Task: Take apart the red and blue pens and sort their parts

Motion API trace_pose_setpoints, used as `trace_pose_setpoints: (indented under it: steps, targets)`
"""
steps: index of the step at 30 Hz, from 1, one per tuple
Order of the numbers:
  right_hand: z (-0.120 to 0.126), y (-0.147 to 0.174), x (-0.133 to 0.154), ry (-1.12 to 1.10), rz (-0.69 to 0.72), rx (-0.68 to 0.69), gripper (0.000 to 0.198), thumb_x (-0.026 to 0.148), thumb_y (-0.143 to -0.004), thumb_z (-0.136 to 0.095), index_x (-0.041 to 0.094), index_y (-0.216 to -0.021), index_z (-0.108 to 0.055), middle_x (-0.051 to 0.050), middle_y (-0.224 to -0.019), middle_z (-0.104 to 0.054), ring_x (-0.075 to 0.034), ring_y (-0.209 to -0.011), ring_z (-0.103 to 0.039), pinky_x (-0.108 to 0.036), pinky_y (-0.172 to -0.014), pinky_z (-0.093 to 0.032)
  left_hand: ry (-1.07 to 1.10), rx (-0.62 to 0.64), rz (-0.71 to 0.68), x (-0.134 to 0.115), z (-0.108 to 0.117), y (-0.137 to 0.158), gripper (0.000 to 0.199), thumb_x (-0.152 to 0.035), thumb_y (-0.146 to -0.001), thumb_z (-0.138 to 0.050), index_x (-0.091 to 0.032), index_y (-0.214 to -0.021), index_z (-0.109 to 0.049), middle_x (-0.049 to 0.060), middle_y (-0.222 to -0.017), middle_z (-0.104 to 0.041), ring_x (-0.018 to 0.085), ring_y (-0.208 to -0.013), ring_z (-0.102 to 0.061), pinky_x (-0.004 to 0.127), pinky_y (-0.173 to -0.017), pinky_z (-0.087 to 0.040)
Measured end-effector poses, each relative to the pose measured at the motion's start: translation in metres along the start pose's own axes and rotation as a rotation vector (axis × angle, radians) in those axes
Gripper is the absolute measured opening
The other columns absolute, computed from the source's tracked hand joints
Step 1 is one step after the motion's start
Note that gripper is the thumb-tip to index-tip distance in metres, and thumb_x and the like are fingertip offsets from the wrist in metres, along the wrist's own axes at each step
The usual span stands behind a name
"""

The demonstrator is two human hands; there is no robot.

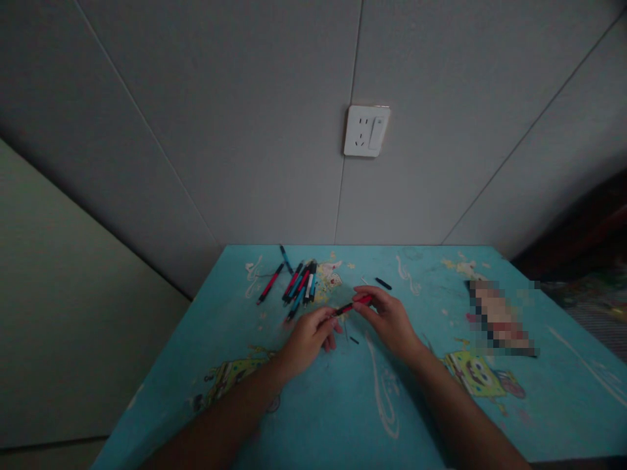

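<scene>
A red and black pen (345, 309) is held level between my two hands over the middle of the table. My left hand (309, 334) pinches its black tip end with thumb and fingers. The fingers of my right hand (388, 317) are closed around the red end. Just left of them, several pens (301, 284) in red, blue, white and black lie in a loose pile. A short black pen part (383, 283) rests beyond my right hand, and a smaller dark piece (354, 340) lies below the held pen.
The table (323, 405) has a blue cartoon-print cover and stands against a grey panelled wall (274, 130). A white socket plate (366, 131) is on that wall. At the right lies a flat, pixelated item (504, 316). A pale panel (73, 313) rises at the left.
</scene>
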State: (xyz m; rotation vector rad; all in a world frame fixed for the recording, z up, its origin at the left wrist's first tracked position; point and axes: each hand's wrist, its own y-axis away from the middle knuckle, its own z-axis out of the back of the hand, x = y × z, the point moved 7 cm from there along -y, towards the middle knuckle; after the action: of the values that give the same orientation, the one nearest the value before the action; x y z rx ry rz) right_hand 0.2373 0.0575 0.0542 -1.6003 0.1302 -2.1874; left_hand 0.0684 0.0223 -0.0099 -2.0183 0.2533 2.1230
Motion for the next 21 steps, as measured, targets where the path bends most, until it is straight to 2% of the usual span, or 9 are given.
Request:
trace_pose_setpoints:
  steps: [4,8,11,13,15,18,21]
  targets:
    - [-0.001,0.000,0.000,0.004,0.001,-0.012,0.026,0.036,-0.087,-0.068,0.022,-0.110,-0.067,-0.006,-0.097,-0.070,-0.019,-0.088,-0.065,-0.034,-0.082,-0.052,-0.076,-0.020,-0.007,-0.005,0.002,0.000,0.031,-0.043,-0.097,-0.046,-0.016,-0.090,-0.060,-0.001,-0.061,-0.061,0.010,-0.051,-0.056,0.021,-0.050,-0.044]
    - [0.000,0.001,0.002,-0.032,-0.007,-0.026,0.027,0.037,-0.087,-0.067,0.022,-0.109,-0.067,-0.006,-0.100,-0.070,-0.019,-0.089,-0.065,-0.034,-0.082,-0.052,-0.109,-0.004,-0.019,-0.009,0.000,0.000,0.035,-0.044,-0.097,-0.046,-0.015,-0.084,-0.061,-0.001,-0.059,-0.060,0.010,-0.049,-0.055,0.020,-0.048,-0.042]
    - [0.003,0.000,0.003,-0.081,-0.027,-0.033,0.028,0.039,-0.087,-0.067,0.022,-0.109,-0.066,-0.005,-0.094,-0.070,-0.018,-0.083,-0.066,-0.032,-0.078,-0.054,-0.114,0.030,-0.017,-0.008,-0.003,0.001,0.035,-0.043,-0.098,-0.044,-0.015,-0.088,-0.062,-0.001,-0.061,-0.060,0.010,-0.048,-0.055,0.020,-0.046,-0.043]
    - [0.014,-0.003,0.002,-0.104,-0.039,-0.107,0.029,0.040,-0.087,-0.067,0.022,-0.109,-0.065,-0.004,-0.086,-0.070,-0.017,-0.076,-0.066,-0.031,-0.073,-0.054,-0.145,0.019,-0.021,-0.008,-0.002,0.003,0.034,-0.043,-0.099,-0.042,-0.016,-0.099,-0.063,-0.001,-0.067,-0.062,0.010,-0.047,-0.055,0.021,-0.044,-0.042]
    - [0.036,-0.006,-0.004,-0.110,-0.049,-0.255,0.030,0.041,-0.086,-0.067,0.021,-0.108,-0.064,-0.003,-0.082,-0.069,-0.017,-0.073,-0.066,-0.030,-0.070,-0.054,-0.251,-0.008,-0.064,-0.011,0.001,0.005,0.035,-0.041,-0.100,-0.040,-0.018,-0.114,-0.062,0.000,-0.074,-0.065,0.010,-0.048,-0.056,0.022,-0.045,-0.044]
    - [0.072,-0.008,-0.018,-0.022,-0.083,-0.438,0.032,0.044,-0.086,-0.065,0.019,-0.106,-0.064,-0.005,-0.082,-0.070,-0.018,-0.073,-0.068,-0.032,-0.071,-0.053,-0.547,0.061,-0.246,-0.019,-0.004,0.010,0.034,-0.035,-0.101,-0.039,-0.022,-0.124,-0.061,0.004,-0.090,-0.070,0.015,-0.070,-0.066,0.027,-0.065,-0.053]
    - [0.090,-0.010,-0.029,0.250,-0.115,-0.445,0.028,0.043,-0.086,-0.063,0.017,-0.098,-0.068,-0.007,-0.085,-0.071,-0.020,-0.075,-0.067,-0.033,-0.074,-0.052,-0.800,0.194,-0.416,-0.021,-0.016,0.016,0.033,-0.032,-0.100,-0.042,-0.024,-0.126,-0.062,0.006,-0.099,-0.070,0.019,-0.087,-0.067,0.033,-0.079,-0.054]
